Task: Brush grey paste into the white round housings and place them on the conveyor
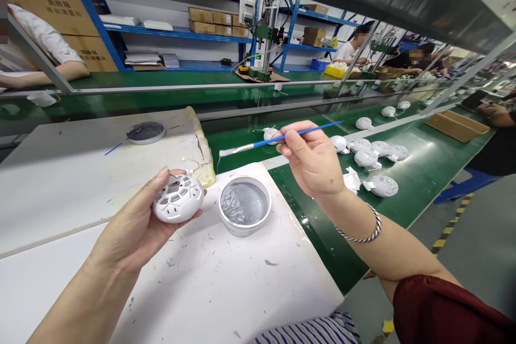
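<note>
My left hand (139, 220) is closed around a round white plastic housing (179, 205) with a honeycomb of cut-outs and an opening on top; a thin wire shows behind it. Between the thumb and fingers of my right hand (310, 158) is a thin blue paintbrush (269, 140), its pale tip pointing left and raised above the table. Below the brush, a round tub (245, 230) of grey paste stands on a white board (226, 295) marked with grey smears. The housing is left of the tub, apart from it.
A second tub of dark paste (145, 132) with a blue stick (115, 148) lies on the left board. Several white openwork housings (366, 158) sit on the green belt at right. A metal rail (161, 87) crosses ahead; a co-worker's arm (72, 71) rests far left.
</note>
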{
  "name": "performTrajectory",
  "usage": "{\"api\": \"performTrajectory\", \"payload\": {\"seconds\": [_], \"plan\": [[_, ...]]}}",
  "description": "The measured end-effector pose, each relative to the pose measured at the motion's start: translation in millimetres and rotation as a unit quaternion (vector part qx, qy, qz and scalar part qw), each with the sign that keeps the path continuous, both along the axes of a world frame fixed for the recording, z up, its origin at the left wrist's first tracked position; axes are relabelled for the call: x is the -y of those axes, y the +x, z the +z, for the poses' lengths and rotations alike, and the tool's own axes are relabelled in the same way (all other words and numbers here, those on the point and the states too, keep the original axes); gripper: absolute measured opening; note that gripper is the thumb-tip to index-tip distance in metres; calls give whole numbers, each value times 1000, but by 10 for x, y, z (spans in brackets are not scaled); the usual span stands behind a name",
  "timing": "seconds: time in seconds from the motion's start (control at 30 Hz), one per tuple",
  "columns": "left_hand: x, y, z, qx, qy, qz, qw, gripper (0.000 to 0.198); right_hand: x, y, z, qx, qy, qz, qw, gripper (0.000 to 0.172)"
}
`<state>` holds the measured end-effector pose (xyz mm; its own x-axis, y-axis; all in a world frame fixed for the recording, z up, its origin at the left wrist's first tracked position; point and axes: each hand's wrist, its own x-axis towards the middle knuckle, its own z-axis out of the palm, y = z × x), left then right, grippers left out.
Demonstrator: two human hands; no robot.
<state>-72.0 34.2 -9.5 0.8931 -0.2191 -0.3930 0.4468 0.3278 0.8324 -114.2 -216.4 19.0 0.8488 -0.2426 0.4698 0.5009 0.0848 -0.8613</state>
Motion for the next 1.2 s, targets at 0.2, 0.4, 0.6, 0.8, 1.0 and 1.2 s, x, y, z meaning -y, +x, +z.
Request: {"api": "performTrajectory", "payload": {"seconds": [0.2, 0.4, 0.6, 0.8, 1.0, 1.2], "plan": [[15, 47, 35, 2, 22, 53, 998, 16, 96, -211, -375, 7, -237, -58, 970, 10], [28, 40, 44, -8, 33, 56, 998, 18, 51, -197, -570, 49, -290, -30, 955, 10], [10, 55, 7, -8, 37, 57, 998, 19, 17, -157, -593, -29, -162, -15, 986, 13], [10, 50, 9, -12, 40, 47, 998, 20, 79, -107, -508, -104, 22, -9, 994, 18], [22, 44, -30, -20, 31, 13, 999, 22, 49, -53, -295, -137, 137, 29, 981, 22], [114, -47, -26, -42, 9, -18, 999, 24, -133, 64, -42, -90, 103, 45, 990, 24]]}}
